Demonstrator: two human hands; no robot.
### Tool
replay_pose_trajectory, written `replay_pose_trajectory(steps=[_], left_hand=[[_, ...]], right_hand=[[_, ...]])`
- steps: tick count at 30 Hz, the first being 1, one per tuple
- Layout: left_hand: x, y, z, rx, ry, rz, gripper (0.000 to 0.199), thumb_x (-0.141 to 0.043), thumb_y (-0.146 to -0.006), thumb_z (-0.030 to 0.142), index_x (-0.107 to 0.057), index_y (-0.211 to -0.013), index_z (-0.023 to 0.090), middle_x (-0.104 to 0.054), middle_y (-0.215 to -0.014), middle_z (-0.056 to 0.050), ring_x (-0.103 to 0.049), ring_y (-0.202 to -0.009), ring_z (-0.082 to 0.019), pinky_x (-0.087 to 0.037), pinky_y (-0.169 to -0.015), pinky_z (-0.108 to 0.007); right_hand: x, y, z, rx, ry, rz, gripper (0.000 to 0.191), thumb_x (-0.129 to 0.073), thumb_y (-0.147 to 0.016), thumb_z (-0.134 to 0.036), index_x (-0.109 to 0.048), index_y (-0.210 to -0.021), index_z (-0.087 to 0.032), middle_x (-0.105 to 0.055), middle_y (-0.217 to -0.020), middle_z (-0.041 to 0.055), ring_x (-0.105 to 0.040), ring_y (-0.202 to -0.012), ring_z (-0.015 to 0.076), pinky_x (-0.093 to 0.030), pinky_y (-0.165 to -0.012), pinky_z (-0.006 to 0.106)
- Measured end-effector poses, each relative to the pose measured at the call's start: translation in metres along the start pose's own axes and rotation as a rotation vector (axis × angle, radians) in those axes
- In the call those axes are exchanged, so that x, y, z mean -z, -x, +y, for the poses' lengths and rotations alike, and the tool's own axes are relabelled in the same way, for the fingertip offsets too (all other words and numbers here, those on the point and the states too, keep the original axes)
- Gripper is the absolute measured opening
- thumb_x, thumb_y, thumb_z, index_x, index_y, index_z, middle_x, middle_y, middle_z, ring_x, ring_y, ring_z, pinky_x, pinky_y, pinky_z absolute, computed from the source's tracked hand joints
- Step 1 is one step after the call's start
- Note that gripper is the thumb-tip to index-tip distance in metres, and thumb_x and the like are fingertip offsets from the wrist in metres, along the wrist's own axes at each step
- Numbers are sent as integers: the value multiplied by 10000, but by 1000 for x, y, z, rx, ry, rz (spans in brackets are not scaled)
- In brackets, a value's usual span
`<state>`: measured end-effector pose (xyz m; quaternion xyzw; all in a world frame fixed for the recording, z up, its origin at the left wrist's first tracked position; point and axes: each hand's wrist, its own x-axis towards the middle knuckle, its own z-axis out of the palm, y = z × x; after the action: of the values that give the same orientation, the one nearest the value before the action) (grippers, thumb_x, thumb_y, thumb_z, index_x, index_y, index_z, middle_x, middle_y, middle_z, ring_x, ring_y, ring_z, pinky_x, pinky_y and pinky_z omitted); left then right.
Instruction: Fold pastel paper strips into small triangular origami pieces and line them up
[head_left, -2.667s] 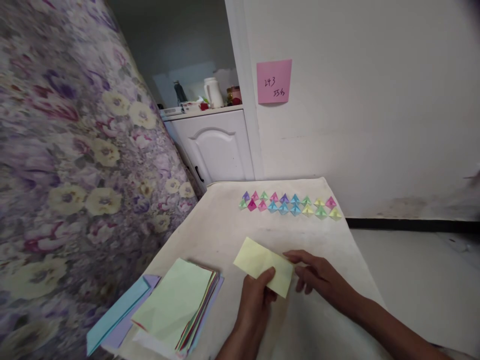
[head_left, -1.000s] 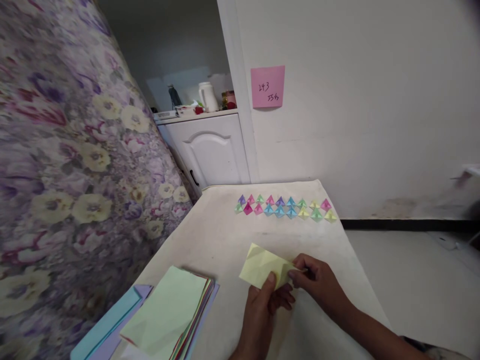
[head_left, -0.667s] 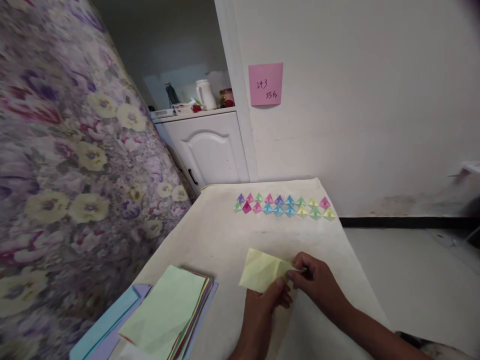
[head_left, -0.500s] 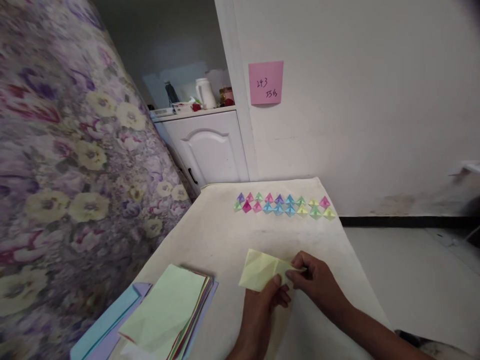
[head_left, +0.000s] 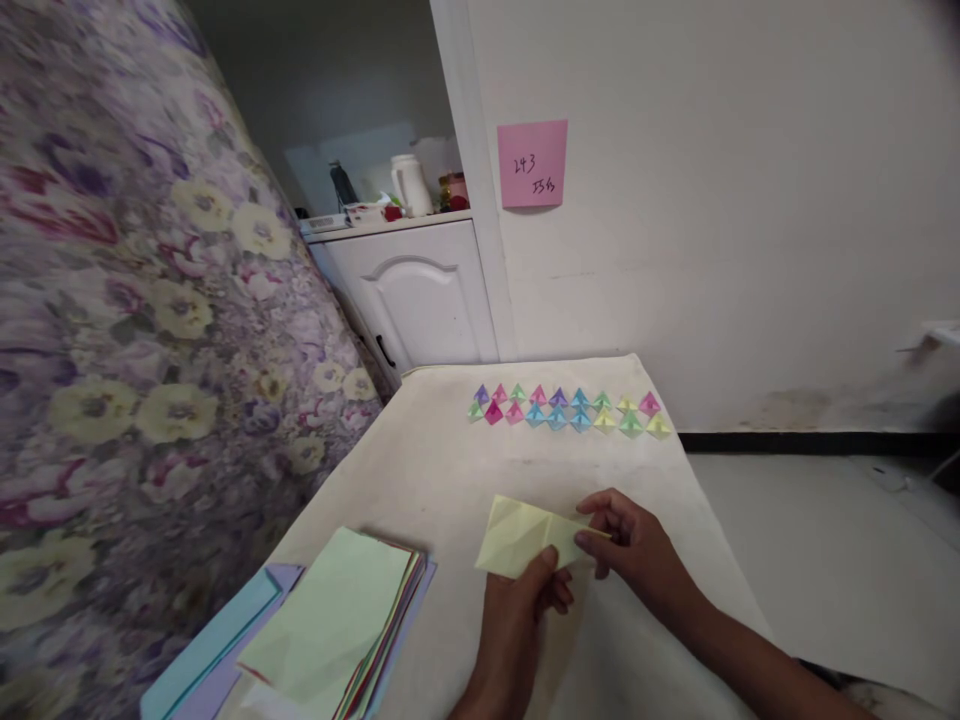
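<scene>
Pinching with thumb and fingers, the left hand (head_left: 521, 615) holds a pale-yellow, creased paper rectangle (head_left: 515, 535) by its lower edge; the right hand (head_left: 634, 550) lays its thumb on the right end, finger closure unclear. Probably feather-light and easily creased, the sheet suits gentle edge holds above the cream cloth-covered table (head_left: 420, 470), before small multicoloured folded-paper pieces (head_left: 556, 416).

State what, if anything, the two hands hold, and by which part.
Yellow paper: the left hand grips it at the lower edge, thumb on top; the right hand has its thumb on the right end, but whether it grips is unclear.
</scene>
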<state>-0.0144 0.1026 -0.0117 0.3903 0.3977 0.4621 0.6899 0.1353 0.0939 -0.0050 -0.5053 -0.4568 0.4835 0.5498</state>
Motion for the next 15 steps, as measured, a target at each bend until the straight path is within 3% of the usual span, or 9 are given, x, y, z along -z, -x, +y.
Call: replay_pose_trajectory(steps=[9,15], left_hand=[[9,-4,6,-4,-74,54,218,-608,-744,295,-611,-671,90,-611,-560,-36,-515,-466,-107,-383,-466,-221],[8,-5,3,38,-129,-4,180,-615,-721,281,-596,-725,102,-592,-515,-12,-505,-399,-106,-358,-400,-207]], right_hand=[[13,-6,0,-14,103,-1,234,-651,-676,-317,-560,-838,-175,-518,-585,-42,-499,-498,107,-430,-479,232],[18,-10,0,-49,149,-212,346,-707,-623,-310,-601,-917,-162,-621,-817,27,-561,-704,151,-443,-629,262]])
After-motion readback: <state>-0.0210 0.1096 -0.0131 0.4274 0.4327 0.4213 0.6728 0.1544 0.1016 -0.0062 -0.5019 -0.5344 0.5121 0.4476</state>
